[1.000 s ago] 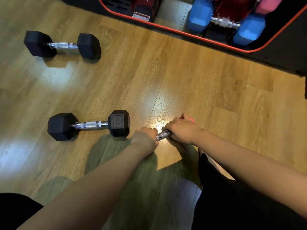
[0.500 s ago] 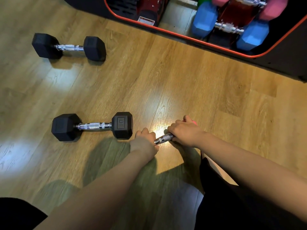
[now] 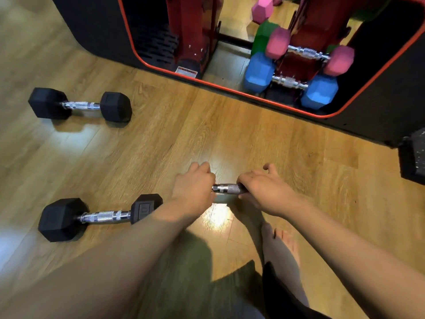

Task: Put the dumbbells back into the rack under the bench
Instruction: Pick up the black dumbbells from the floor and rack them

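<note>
Both hands hold one small dumbbell low over the wood floor; only its chrome handle (image 3: 227,188) shows between them. My left hand (image 3: 195,187) grips one end and my right hand (image 3: 264,189) grips the other, hiding both heads. Two black hex dumbbells lie on the floor to the left, one near (image 3: 101,216) and one farther back (image 3: 80,105). Under the black bench with red trim (image 3: 230,88), the red rack (image 3: 308,24) carries a blue dumbbell (image 3: 289,81) and a pink dumbbell (image 3: 308,52) above it. A green head (image 3: 262,35) shows behind.
A second red rack post (image 3: 190,31) stands left inside the bench opening, with bare floor between the posts. A black speckled block (image 3: 414,155) sits at the right edge. My bare foot (image 3: 280,247) is on the floor below my right hand.
The handle has turned from tilted to level between my hands. My view has tilted up and come closer, so more of the rack and its coloured dumbbells now shows.
</note>
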Available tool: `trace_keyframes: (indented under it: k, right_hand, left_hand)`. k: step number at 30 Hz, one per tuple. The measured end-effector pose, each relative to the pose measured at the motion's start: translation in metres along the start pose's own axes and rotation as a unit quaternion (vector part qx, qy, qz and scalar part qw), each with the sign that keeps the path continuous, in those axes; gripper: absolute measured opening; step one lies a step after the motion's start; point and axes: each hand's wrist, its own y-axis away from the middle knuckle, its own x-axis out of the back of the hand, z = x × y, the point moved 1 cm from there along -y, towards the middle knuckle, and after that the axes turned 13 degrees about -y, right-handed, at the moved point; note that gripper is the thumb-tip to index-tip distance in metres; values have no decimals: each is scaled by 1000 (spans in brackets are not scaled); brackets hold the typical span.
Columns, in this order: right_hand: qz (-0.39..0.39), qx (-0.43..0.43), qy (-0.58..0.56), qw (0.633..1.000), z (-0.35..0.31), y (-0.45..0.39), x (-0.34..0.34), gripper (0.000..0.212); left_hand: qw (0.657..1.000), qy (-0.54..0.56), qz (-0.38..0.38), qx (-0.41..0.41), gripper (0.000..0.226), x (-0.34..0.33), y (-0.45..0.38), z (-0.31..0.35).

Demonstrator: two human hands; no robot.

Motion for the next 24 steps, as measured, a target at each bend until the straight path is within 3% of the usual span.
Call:
trace_keyframes:
  k: [6,15,20,24]
  right_hand:
    - [107,-39,1,994,49,-2,85,19]
    - [299,-146,108,937,127,-16,229,18]
    - [393,-146,188,888,161,-53,260,11]
    - [418,-147,220,869,183,-79,258,12]
  left_hand:
    - [981,-127,127,-70,32,86,-81,9]
    - [961,-103,252,-50,32,236,-193,35]
    - [945,-62,320,-20,28,260,-246,30]
    - [940,-70,333,3,28,251,-274,29]
